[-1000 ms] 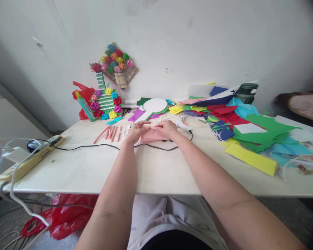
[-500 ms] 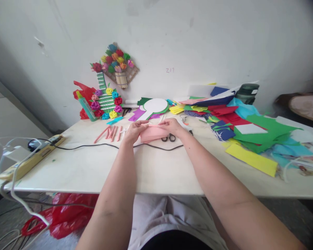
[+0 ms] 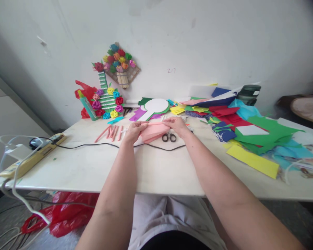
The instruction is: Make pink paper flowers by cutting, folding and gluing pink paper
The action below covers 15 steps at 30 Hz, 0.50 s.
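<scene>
I see the left hand point(image 3: 134, 132) and the right hand point(image 3: 176, 125) pinching opposite ends of the pink paper point(image 3: 154, 131), fingers closed on its far edge, I judge to keep that edge taut. It sits mid-counter point(image 3: 75, 166), near the scissors point(image 3: 173, 141); the pink rolls point(image 3: 119, 133) lie leftward, perhaps kept handy. The stick vase point(image 3: 122, 80) holds flowers point(image 3: 121, 59); I cannot tell the flask's point(image 3: 248, 94) contents.

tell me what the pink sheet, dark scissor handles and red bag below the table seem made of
Pink sheet: probably thin paper, perhaps crepe, matte, given its soft folds and lack of shine.
Scissor handles: likely plastic, smooth dark loops, but too small to be sure.
Red bag: apparently thin plastic film, glossy, with highlights and crinkles.
</scene>
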Available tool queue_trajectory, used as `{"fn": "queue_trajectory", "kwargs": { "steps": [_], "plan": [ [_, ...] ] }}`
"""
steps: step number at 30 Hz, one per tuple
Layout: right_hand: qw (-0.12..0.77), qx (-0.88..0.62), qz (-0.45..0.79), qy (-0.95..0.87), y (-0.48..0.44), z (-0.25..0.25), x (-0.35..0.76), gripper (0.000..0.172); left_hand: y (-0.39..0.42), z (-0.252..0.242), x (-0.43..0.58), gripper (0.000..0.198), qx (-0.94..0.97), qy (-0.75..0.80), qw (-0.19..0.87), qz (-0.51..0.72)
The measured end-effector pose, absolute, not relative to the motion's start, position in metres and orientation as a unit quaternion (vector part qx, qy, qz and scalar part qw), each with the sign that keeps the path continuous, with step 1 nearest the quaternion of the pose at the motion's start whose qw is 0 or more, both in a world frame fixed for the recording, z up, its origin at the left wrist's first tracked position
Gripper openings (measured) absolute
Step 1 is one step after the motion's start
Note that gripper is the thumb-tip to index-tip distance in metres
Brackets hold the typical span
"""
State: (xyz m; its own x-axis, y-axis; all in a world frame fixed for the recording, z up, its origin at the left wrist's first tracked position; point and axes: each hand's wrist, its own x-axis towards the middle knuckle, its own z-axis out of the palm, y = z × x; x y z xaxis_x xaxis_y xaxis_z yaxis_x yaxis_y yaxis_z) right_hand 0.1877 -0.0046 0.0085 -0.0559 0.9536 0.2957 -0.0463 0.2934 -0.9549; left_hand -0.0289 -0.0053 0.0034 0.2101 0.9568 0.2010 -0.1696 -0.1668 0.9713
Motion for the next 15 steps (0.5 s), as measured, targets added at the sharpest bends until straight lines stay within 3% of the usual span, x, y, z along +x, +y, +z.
{"fn": "queue_trajectory", "kwargs": {
  "steps": [15],
  "plan": [
    [0.582,-0.364,0.506,-0.522,-0.0086,0.0121,0.1884,0.021,-0.0077,0.0053,-0.0279,0.039,0.526,0.329,0.561,0.548]
  ]
}}
